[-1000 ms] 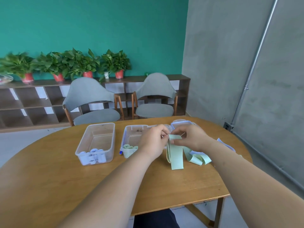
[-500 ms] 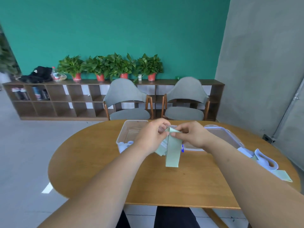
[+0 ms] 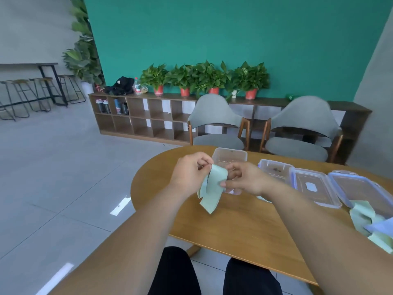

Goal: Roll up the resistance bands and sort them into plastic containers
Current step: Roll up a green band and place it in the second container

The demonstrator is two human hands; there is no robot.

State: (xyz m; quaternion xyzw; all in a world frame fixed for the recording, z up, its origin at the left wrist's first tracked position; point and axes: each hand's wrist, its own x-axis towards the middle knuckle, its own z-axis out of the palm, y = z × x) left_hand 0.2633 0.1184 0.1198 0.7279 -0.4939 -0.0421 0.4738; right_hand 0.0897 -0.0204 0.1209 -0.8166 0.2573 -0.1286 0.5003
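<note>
Since the view swung left: containers and lids now sit right of centre, floor fills the left half
Left hand (image 3: 191, 171): as before, fingertips curled, pinching the top end of the pale green band (image 3: 212, 188)
Right hand (image 3: 246, 179): thumb now lower on the band's right edge, fingers curled behind, gripping it
Band: held above the table (image 3: 234, 226), in front of the nearest clear container (image 3: 230, 155); tails hang tilted where they hung straight before; whether the lower end touches wood, cannot tell
Second container (image 3: 276, 169): just right of the first, then two lids (image 3: 314, 188) side by side
Loose bands (image 3: 365, 218): heaped at the right frame edge, against the far lid
Edges: table's rounded left end lies below the left wrist
Room: a stretch of tabletop shows between the hanging band and the near edge
</note>
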